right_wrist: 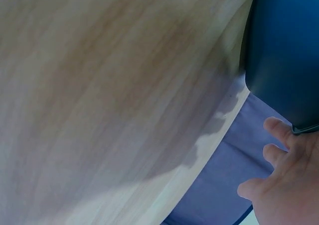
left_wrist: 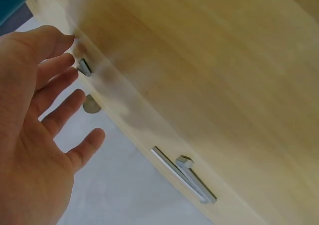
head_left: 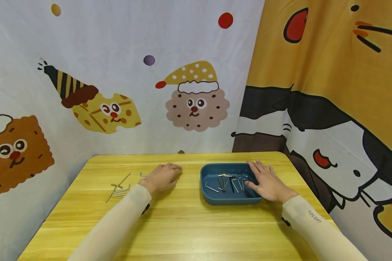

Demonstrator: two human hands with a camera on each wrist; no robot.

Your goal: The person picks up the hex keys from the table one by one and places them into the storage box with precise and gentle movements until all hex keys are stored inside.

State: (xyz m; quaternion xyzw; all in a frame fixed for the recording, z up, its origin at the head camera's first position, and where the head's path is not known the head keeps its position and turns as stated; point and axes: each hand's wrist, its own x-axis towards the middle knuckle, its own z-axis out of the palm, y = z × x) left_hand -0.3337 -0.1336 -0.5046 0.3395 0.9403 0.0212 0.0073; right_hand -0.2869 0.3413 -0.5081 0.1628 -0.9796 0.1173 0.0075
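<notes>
Two relaxed, empty hands, left hand (head_left: 163, 177) and right hand (head_left: 266, 183), rest on a yellow wooden table (head_left: 183, 217) before cartoon curtains (head_left: 189, 90).

- A yellow wooden table (head_left: 189, 221) with pale grain stripes and rounded far corners carries everything.
- A dark blue tray (head_left: 230, 199) sits on it right of centre, under the fingers of the right hand (head_left: 267, 184), which rests flat on the tray's right rim.
- A loose scatter of hex keys (head_left: 119, 188) lies on the bare wood just left of the left hand (head_left: 163, 176), near its wrist and knuckles.
- The left hand rests on the tabletop between that scatter and the tray, just beside the tray's left wall.
</notes>
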